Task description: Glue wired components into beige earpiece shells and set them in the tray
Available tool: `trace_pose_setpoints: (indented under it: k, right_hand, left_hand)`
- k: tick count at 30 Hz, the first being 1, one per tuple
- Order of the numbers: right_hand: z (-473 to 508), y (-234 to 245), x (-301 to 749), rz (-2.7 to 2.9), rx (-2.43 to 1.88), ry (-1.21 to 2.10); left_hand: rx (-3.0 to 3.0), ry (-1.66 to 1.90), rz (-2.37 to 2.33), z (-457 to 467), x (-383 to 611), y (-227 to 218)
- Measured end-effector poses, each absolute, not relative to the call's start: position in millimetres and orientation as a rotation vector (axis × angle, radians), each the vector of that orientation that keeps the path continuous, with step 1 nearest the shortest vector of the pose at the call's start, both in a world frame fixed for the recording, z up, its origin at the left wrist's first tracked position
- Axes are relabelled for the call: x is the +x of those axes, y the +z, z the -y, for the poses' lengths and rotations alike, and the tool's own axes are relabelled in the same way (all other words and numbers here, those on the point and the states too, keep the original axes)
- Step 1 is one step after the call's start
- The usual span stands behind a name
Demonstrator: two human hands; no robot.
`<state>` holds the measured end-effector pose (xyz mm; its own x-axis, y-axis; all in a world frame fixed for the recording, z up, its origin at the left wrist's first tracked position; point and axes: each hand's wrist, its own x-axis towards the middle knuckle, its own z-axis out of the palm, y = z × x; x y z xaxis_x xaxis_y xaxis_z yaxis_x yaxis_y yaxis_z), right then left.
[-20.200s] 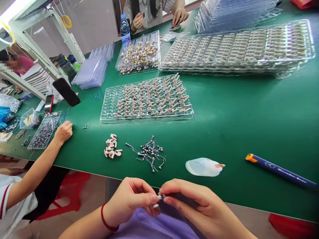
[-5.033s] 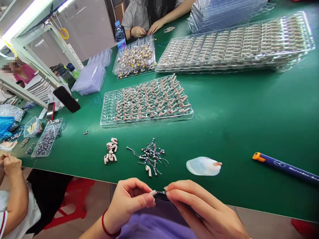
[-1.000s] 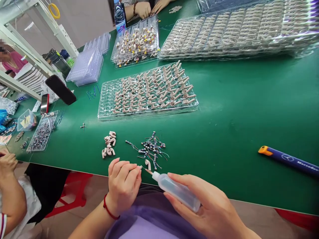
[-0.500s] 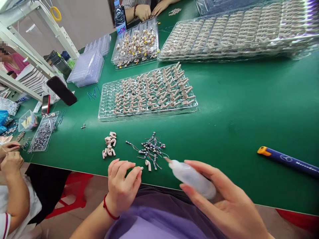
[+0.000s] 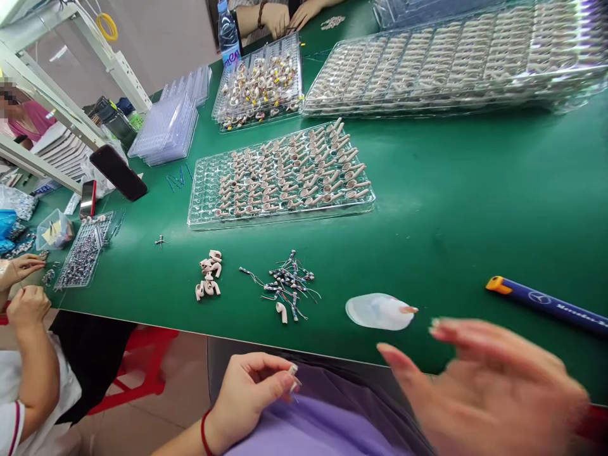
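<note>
My left hand (image 5: 259, 396), a red cord at its wrist, pinches a small whitish part (image 5: 293, 373) with what looks like a thin wire, over my lap. My fingers cover most of it. Smeared by motion, my right hand (image 5: 494, 386) is open, thumb and fingers apart and nothing between them. Just beyond it, a translucent squeeze bottle (image 5: 377, 311) lies on the green table, its brownish nozzle pointing right. Left of the bottle are a pile of small wired components (image 5: 292, 278) and one curved earphone shell (image 5: 282, 312). Several more shells (image 5: 209, 277) form a cluster farther left.
A clear tray of stemmed shells (image 5: 285, 177) lies mid-table. Behind stand a tray of wired pieces (image 5: 261, 88), stacked filled trays (image 5: 427, 69) and a water bottle (image 5: 228, 35). A blue box cutter (image 5: 546, 301) lies right. Co-workers' hands (image 5: 28, 304) are at left and far side.
My right hand has laid the squeeze bottle on the table, let go and moved right. My left hand, still pinching the small part, has drawn back toward my lap.
</note>
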<state>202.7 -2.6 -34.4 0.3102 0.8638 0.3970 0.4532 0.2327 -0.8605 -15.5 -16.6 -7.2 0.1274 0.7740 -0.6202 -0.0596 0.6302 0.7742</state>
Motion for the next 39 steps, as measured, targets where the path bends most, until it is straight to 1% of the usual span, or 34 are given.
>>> trace_pose_setpoints:
  k: [1,3,5,14,20,39]
  right_hand:
    - [8,-34,197,1.390,-1.328,0.343]
    - [15,-33,184,1.707,-1.067,0.420]
    - [16,-34,171,1.822,-0.968,0.436]
    - [7,-37,161,1.910,-1.030,0.453]
    - [8,-38,159,1.926,-1.065,0.457]
    - [8,-38,156,1.935,-1.108,0.469]
  left_hand:
    - [0.633,0.684,-1.301,16,-14,-10]
    - [0.562,0.697,-1.290,15,-13,-15]
    - [0.523,0.699,-1.291,13,-11,-18]
    - [0.388,0.716,-1.219,13,-9,-30]
    - [0.456,0.658,-1.178,10,-7,-28]
    - [0.466,0.722,-1.219,4,-2,-27]
